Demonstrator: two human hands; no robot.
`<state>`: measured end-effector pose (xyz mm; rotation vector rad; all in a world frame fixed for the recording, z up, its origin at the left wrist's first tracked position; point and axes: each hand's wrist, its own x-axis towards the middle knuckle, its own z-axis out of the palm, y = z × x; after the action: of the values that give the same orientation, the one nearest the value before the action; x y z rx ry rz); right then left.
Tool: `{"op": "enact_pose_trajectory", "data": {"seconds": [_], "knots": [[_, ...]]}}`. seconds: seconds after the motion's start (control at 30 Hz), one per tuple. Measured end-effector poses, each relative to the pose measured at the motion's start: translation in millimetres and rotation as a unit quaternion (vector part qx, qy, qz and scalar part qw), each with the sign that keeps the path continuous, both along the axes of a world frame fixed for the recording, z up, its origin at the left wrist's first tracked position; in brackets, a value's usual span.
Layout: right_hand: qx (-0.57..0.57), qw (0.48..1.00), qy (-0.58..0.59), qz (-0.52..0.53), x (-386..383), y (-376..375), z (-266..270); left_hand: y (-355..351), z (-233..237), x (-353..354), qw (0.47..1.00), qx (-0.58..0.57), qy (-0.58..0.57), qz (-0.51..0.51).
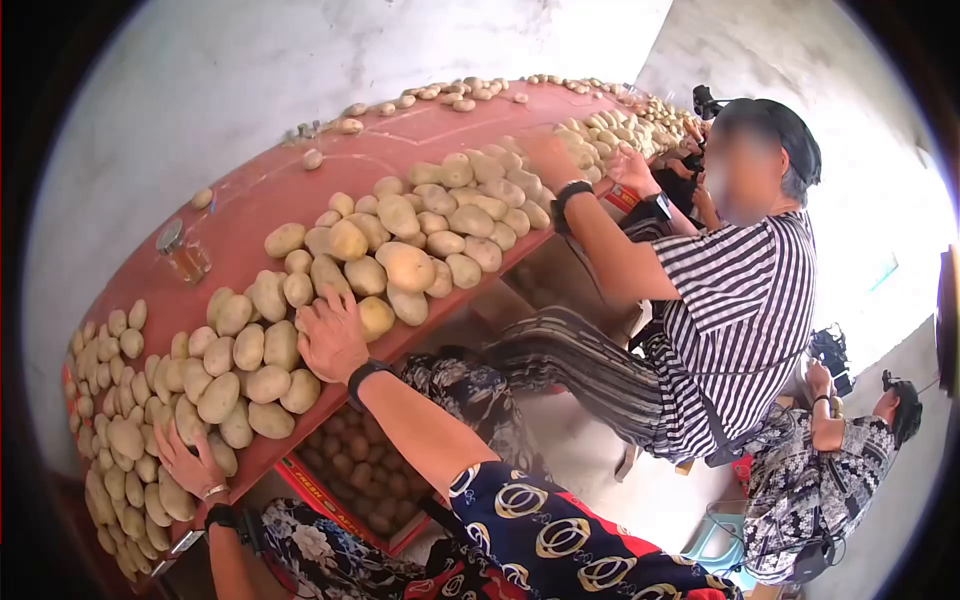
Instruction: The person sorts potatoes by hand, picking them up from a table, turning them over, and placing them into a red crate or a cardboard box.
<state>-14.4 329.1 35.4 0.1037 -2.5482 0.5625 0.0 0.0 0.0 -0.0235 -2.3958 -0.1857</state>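
Your right hand and left hand lie over potatoes, fingers open and spread, presumably to span several. The table carries more beyond both sets of fingers.

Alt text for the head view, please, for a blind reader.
The left hand and right hand touch potatoes spread along a red table. A co-worker in stripes sits beyond, reaching over it; a box of potatoes sits below.

the lower red box reads "fresh", then a partly legible word.
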Motion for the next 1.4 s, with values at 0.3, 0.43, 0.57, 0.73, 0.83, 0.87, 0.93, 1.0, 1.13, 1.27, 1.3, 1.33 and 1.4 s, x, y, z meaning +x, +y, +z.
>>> {"op": "enact_pose_trajectory", "data": {"seconds": [0.3,0.43,0.57,0.73,0.83,0.87,0.93,1.0,1.13,1.27,1.3,1.33,1.4], "knots": [[0.004,1.0,0.016,-0.008,-1,1,5,-1,0,-5,1.0,-0.021,0.017,-0.003],[0.016,0.999,-0.04,-0.008,3,1,13,0,0,-1,1.0,-0.008,0.015,-0.002],[0.003,1.0,-0.008,-0.005,2,1,6,4,6,2,1.0,0.004,0.003,0.0],[0.025,0.999,-0.036,-0.014,3,2,8,2,4,0,1.0,-0.003,0.005,0.005],[0.024,0.999,-0.033,-0.013,3,-1,10,-1,5,1,1.0,-0.004,0.001,0.007],[0.023,0.999,-0.036,-0.014,3,1,12,0,6,0,1.0,0.002,0.004,-0.007],[0.028,0.999,-0.039,-0.022,4,1,16,-1,1,-3,1.0,0.009,0.013,-0.01],[0.028,0.998,-0.042,-0.027,6,1,16,-15,-10,-10,1.0,0.0,0.02,0.004],[0.043,0.997,-0.048,-0.03,6,1,16,-8,-7,-8,0.999,-0.004,0.009,0.031],[0.05,0.996,-0.068,-0.028,7,1,21,-6,-4,-6,1.0,-0.014,-0.007,0.027],[0.05,0.996,-0.068,-0.029,8,2,20,-7,-6,-7,1.0,-0.014,-0.004,0.025],[0.053,0.996,-0.065,-0.032,8,1,20,-9,-8,-8,1.0,-0.015,-0.002,0.024],[0.054,0.996,-0.061,-0.033,8,-1,20,-17,-10,-9,1.0,-0.022,0.005,0.016]]}}
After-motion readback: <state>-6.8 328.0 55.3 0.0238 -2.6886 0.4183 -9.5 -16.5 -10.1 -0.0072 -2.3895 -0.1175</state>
